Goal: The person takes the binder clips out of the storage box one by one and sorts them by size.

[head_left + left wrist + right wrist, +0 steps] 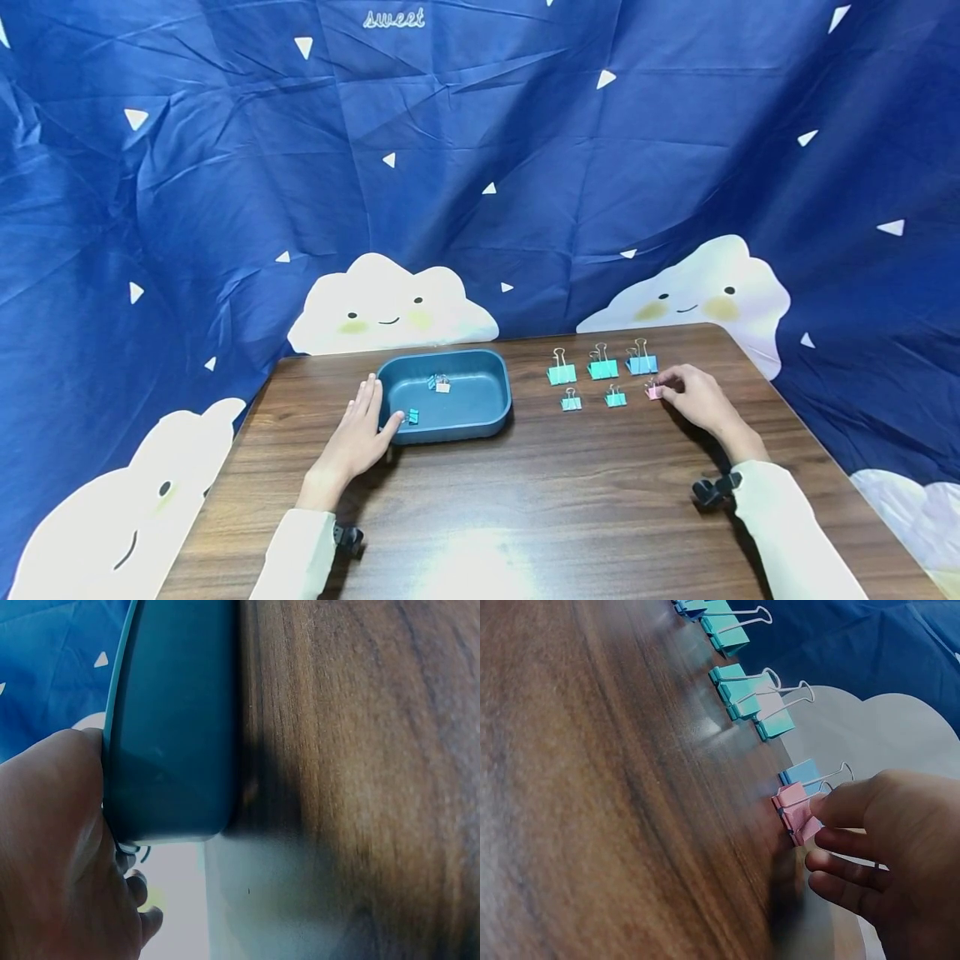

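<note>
At the tray's front left corner rests my left hand (354,437), fingers straight along the outer side and thumb over the rim. The dark teal tray (468,427) holds a small teal binder clip (413,416) near that thumb, with a blue and a pale clip further back. My right hand (699,400) pinches a small pink binder clip (795,806) between thumb and index finger, low at the table. Just behind it stands a large blue binder clip (642,365). The other right fingers are loosely bent beside the pink clip.
Left of the pink clip stand a small green clip (616,400) and a small pale blue clip (572,403). Two large green clips, one of them here (603,369), stand behind them. A blue cloth (525,167) hangs behind the wooden table (570,492).
</note>
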`<action>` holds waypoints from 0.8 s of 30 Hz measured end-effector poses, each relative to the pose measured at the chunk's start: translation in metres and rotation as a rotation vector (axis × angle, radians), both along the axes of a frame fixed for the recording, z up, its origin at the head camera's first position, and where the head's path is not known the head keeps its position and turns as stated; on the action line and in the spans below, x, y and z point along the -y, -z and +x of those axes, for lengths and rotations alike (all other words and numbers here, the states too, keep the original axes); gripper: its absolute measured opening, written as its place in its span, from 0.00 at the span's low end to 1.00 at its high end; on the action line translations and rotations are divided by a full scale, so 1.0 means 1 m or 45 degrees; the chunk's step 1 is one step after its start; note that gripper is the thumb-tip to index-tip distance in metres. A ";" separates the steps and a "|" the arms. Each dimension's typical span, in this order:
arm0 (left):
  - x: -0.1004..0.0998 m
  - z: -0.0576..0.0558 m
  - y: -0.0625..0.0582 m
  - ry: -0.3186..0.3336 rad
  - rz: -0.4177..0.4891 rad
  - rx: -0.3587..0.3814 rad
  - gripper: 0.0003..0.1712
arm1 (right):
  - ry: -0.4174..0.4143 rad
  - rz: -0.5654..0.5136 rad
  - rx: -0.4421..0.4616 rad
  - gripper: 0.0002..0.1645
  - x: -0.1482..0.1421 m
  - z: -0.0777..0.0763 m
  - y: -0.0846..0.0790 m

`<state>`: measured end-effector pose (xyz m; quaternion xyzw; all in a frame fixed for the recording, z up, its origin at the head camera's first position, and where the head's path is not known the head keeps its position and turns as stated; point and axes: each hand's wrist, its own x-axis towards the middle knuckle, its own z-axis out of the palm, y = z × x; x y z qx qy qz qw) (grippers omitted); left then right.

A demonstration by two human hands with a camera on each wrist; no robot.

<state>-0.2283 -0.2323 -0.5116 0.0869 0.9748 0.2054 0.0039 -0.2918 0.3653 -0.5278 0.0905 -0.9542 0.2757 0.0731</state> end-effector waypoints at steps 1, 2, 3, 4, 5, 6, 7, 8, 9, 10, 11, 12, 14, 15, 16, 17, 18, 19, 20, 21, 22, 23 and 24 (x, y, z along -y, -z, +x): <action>0.000 0.000 0.000 0.000 0.000 -0.004 0.49 | 0.003 -0.001 0.004 0.11 0.000 0.000 -0.001; 0.000 0.000 0.000 -0.003 0.001 -0.004 0.49 | 0.002 -0.003 0.009 0.11 0.000 0.000 -0.002; 0.000 0.000 0.000 -0.006 0.001 -0.003 0.49 | 0.002 -0.003 0.011 0.11 0.001 0.000 -0.002; 0.000 0.000 0.001 -0.007 -0.003 -0.001 0.49 | 0.006 -0.004 0.011 0.11 0.001 0.001 -0.003; 0.000 0.000 0.001 -0.007 -0.011 0.001 0.49 | 0.006 -0.003 0.010 0.11 0.001 0.001 -0.003; 0.000 0.000 0.001 -0.003 -0.018 -0.001 0.49 | 0.006 0.000 0.004 0.11 0.001 0.001 -0.004; 0.001 0.000 0.001 -0.002 -0.022 -0.003 0.49 | 0.008 0.002 -0.004 0.11 0.001 0.002 -0.005; 0.001 0.000 0.001 -0.002 -0.023 -0.004 0.49 | 0.013 0.006 -0.016 0.10 0.001 0.003 -0.006; 0.001 0.000 0.001 -0.001 -0.022 -0.009 0.49 | 0.020 0.008 -0.030 0.10 0.002 0.004 -0.008; 0.001 0.000 0.001 0.001 -0.024 -0.014 0.49 | 0.027 0.013 -0.046 0.09 0.002 0.005 -0.009; 0.000 0.000 0.001 0.001 -0.023 -0.018 0.49 | 0.032 0.018 -0.061 0.08 0.003 0.006 -0.011; 0.000 0.000 0.001 0.002 -0.021 -0.022 0.49 | 0.037 0.022 -0.077 0.07 0.003 0.008 -0.013; 0.000 0.000 0.001 0.002 -0.016 -0.024 0.49 | 0.043 0.025 -0.112 0.05 0.006 0.010 -0.016; 0.000 0.000 0.001 0.003 -0.017 -0.025 0.49 | 0.042 0.028 -0.129 0.04 0.007 0.011 -0.018; 0.000 0.000 0.001 0.004 -0.025 -0.025 0.49 | 0.035 0.031 -0.146 0.03 0.009 0.012 -0.019; 0.000 0.000 0.001 0.007 -0.029 -0.026 0.49 | 0.024 0.031 -0.161 0.02 0.011 0.013 -0.021; 0.000 0.000 0.000 0.009 -0.037 -0.025 0.49 | 0.009 0.029 -0.174 0.02 0.014 0.013 -0.022; 0.000 0.000 0.000 0.011 -0.042 -0.025 0.49 | -0.007 0.030 -0.188 0.02 0.016 0.014 -0.023; 0.000 0.000 0.000 0.011 -0.048 -0.026 0.49 | -0.023 0.030 -0.195 0.03 0.018 0.015 -0.024; 0.000 -0.001 0.000 0.011 -0.052 -0.025 0.49 | -0.041 0.027 -0.201 0.03 0.021 0.015 -0.025; 0.001 0.000 -0.001 0.009 -0.056 -0.026 0.49 | -0.059 0.017 -0.201 0.03 0.024 0.015 -0.026; 0.001 0.000 -0.001 0.009 -0.059 -0.027 0.49 | -0.074 0.007 -0.196 0.03 0.027 0.016 -0.027; 0.001 0.000 -0.001 0.007 -0.062 -0.025 0.49 | -0.086 -0.004 -0.192 0.03 0.030 0.016 -0.028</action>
